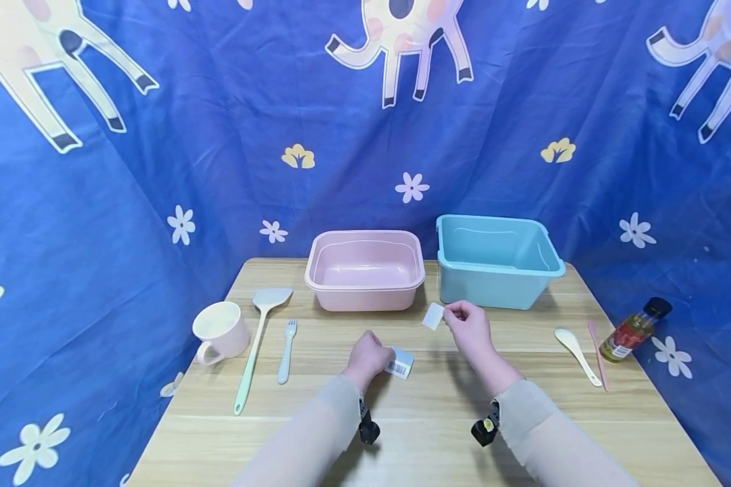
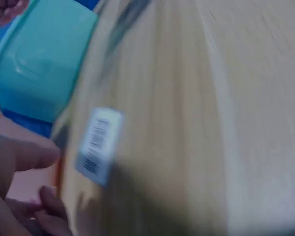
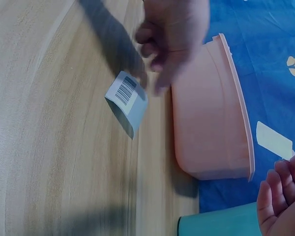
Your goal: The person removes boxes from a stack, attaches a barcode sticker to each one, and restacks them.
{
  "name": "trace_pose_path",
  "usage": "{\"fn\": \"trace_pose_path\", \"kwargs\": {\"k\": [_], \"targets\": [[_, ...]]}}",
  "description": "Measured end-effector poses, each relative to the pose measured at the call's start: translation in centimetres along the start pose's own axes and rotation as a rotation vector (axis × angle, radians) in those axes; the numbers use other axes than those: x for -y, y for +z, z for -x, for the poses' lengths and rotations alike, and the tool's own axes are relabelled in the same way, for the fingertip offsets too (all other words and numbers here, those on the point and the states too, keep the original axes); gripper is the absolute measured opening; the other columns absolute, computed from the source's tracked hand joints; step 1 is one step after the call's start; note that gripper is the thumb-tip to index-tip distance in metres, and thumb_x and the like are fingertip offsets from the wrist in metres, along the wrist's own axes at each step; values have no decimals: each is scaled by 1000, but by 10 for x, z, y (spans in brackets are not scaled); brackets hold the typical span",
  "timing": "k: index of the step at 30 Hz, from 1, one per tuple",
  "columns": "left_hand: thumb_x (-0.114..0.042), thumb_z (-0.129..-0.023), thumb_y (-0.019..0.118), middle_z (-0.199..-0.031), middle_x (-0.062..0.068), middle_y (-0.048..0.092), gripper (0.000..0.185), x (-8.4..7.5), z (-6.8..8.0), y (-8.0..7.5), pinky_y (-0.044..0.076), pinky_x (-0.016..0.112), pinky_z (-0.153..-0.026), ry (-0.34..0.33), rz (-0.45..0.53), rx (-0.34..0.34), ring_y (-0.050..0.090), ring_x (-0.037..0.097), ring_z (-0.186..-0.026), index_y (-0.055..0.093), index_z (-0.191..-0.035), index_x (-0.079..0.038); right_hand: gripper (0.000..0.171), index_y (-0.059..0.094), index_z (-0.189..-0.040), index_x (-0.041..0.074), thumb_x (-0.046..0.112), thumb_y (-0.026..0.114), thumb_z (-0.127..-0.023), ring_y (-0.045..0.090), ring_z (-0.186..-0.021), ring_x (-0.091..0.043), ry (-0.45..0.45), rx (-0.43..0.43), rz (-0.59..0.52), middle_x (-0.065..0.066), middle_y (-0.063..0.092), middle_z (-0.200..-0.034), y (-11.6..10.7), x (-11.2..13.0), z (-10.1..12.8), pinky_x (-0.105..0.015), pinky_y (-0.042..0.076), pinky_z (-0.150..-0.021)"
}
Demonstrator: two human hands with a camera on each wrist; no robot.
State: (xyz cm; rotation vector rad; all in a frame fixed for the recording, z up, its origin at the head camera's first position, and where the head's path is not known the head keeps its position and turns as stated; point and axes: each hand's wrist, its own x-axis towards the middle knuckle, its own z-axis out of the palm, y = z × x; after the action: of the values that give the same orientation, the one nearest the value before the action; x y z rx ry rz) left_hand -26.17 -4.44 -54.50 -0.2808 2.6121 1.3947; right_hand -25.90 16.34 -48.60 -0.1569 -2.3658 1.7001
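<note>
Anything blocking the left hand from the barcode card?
Nothing visible. The left hand is right beside the barcode card with no object between; the pink bin stands farther back, out of the way.

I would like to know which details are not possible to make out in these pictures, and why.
Head view: bottle label, text too small to read.
Head view: pinched edge of the white card, covered by the right hand.
Left wrist view: barcode card, fine lines blurred.
Right wrist view: left hand, fingers blurred.
Right wrist view: blue bin, cut off by the bottom edge.
</note>
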Motion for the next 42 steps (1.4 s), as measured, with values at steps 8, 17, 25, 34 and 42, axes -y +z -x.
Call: {"fn": "trace_pose_path", "kwargs": {"k": [8, 17, 25, 34, 42], "targets": [[-8, -82, 77, -72, -1, 62, 8, -56, 11, -3, 47, 31, -66, 263, 268, -71, 55, 14, -69, 71, -78, -3, 9, 70, -92, 0, 6, 63, -92, 58, -78, -22, -118, -10, 113, -8, 64, -83, 1, 3, 4, -29, 48, -67], [-10, -81, 79, -67, 1, 65, 15, -88, 24, 1, 45, 25, -61, 145, 563, 27, 55, 14, -68, 74, -80, 3, 5, 70, -87, 4, 0, 67, -86, 59, -76, -19, -468, -60, 294, -3, 61, -81, 7, 1, 13, -34, 50, -65], [-8, -79, 79, -72, 11, 68, 14, -92, 24, 6, 43, 24, -59, 85, 616, -24, 57, 21, -70, 73, -78, 5, 13, 70, -89, 2, -5, 72, -78, 56, -77, -26, -921, -97, 500, -6, 60, -81, 11, -9, 17, -38, 51, -64], [1, -76, 72, -64, -1, 59, 5, -91, 26, 5, 39, 25, -57, 94, 531, -40, 49, 13, -61, 70, -72, 1, 12, 68, -92, -2, 3, 70, -81, 56, -80, -30, -865, -115, 442, -10, 62, -86, 7, -8, 17, -43, 47, -70], [-2, -82, 75, -73, 1, 62, 6, -88, 23, 2, 42, 26, -62, 140, 389, 37, 51, 15, -69, 71, -77, -2, 22, 68, -105, -6, 12, 68, -93, 62, -88, -20, 114, 105, -179, -6, 67, -93, -18, -5, 2, -35, 50, -84]]}}
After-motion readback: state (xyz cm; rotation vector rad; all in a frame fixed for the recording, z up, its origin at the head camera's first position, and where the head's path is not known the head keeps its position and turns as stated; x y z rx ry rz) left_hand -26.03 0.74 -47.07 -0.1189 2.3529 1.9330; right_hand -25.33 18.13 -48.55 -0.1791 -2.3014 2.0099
